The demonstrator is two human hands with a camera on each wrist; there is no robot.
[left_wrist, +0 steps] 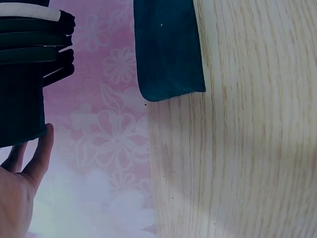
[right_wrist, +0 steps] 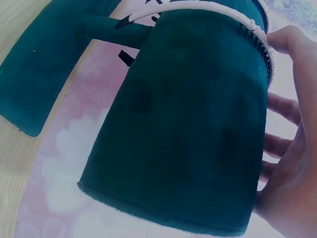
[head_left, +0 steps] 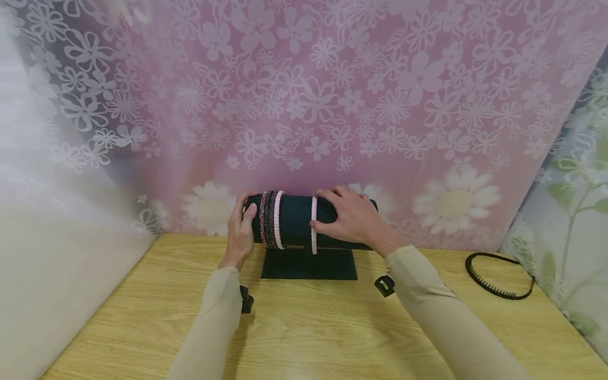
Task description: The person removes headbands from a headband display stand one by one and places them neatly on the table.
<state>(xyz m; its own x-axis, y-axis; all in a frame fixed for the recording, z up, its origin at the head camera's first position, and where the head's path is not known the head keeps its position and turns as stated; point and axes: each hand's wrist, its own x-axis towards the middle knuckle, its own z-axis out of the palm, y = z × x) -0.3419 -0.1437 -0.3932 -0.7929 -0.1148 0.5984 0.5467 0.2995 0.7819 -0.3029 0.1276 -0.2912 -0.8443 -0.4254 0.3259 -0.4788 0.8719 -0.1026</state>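
A padded dark green headband stand (head_left: 296, 224) stands on the table in the head view, its thick roll lying level. My left hand (head_left: 239, 232) grips the roll's left end, thumb in front. Around the roll beside it sit a pink glittery headband (head_left: 263, 221), dark glittery headbands (head_left: 271, 221) and a pale pink toothed headband (head_left: 278, 224). Right of a gap, a separate pale pink headband (head_left: 314, 227) arches over the roll. My right hand (head_left: 352, 215) pinches it, thumb at the front and fingers over the top. In the right wrist view, the thumb meets this headband (right_wrist: 213, 6).
A black toothed headband (head_left: 499, 293) lies on the wooden table (head_left: 304, 327) at the right. Behind the stand hangs a pink flowered curtain (head_left: 304, 105). The stand's flat base (head_left: 309, 265) rests close to the table's back edge.
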